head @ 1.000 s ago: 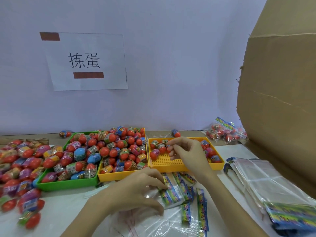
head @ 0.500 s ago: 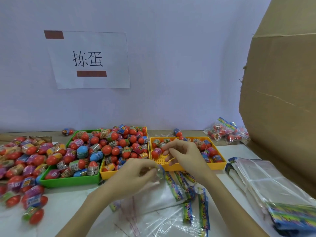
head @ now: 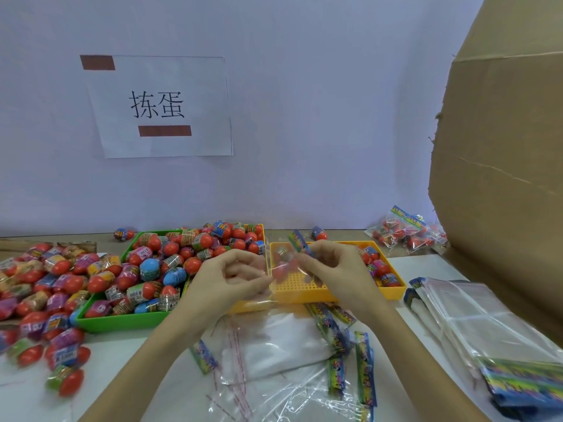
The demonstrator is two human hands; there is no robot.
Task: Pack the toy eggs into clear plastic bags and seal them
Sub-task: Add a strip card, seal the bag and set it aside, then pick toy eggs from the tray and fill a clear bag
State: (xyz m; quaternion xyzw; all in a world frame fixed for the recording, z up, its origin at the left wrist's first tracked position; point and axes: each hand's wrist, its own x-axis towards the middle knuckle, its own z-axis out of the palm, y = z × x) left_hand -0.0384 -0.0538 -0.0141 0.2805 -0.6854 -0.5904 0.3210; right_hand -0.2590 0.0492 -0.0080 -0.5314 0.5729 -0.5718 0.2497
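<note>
Between the two hands, a clear bag [head: 281,263] with a coloured header strip is held up over the yellow tray [head: 304,292]. Left hand [head: 234,277] pinches the bag's left edge, fingers curled in. Right hand [head: 338,269] pinches it near the header, fingers curled too. Blurry red shapes show through the plastic; can't tell whether they're eggs inside the bag or eggs in the tray behind it.

Just behind the right hand, a few loose toy eggs [head: 376,264] sit at the tray's right end. Behind and left of the left hand, a green tray [head: 122,322] is heaped with eggs, touching a second yellow tray [head: 253,306] also full. Further left of the left hand, more eggs [head: 48,275] lie loose on the white table [head: 128,367].

Under both forearms, empty bags [head: 289,354] lie scattered flat. Right of the right hand, a neat stack of bags [head: 475,327]. Far behind the right hand, filled packs [head: 405,233] lie by the cardboard box [head: 502,178]. Paper sign [head: 161,106] on the wall above the left hand.
</note>
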